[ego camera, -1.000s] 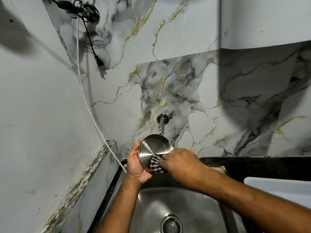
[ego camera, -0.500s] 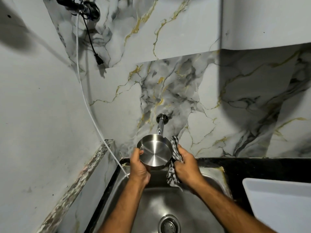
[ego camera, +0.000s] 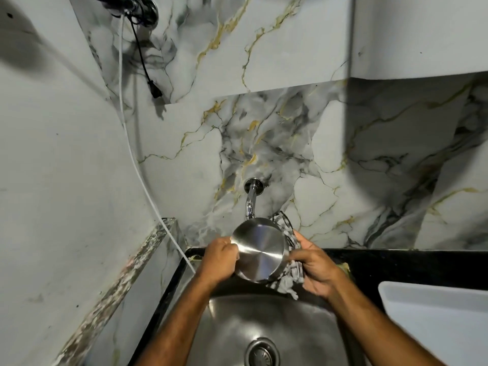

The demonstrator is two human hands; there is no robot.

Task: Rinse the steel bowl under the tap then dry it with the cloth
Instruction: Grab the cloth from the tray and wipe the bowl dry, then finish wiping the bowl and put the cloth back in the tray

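Note:
The steel bowl (ego camera: 258, 250) is held above the sink with its flat brushed bottom turned towards me. My left hand (ego camera: 220, 260) grips its left rim. My right hand (ego camera: 315, 268) presses a black-and-white checked cloth (ego camera: 289, 270) against the bowl's right side; the cloth wraps behind the bowl and hangs below it. The chrome tap (ego camera: 250, 199) sticks out of the marble wall just above the bowl. No water shows running from it.
A steel sink basin (ego camera: 264, 326) with a round drain (ego camera: 261, 353) lies below my arms. A black counter (ego camera: 396, 262) runs to the right, carrying a white tray (ego camera: 435, 318). A white hose (ego camera: 137, 165) runs down the left wall into the sink corner.
The bowl has been turned from its inside facing me to its bottom facing me. My right hand with the cloth moved from the bowl's front to its right side and back.

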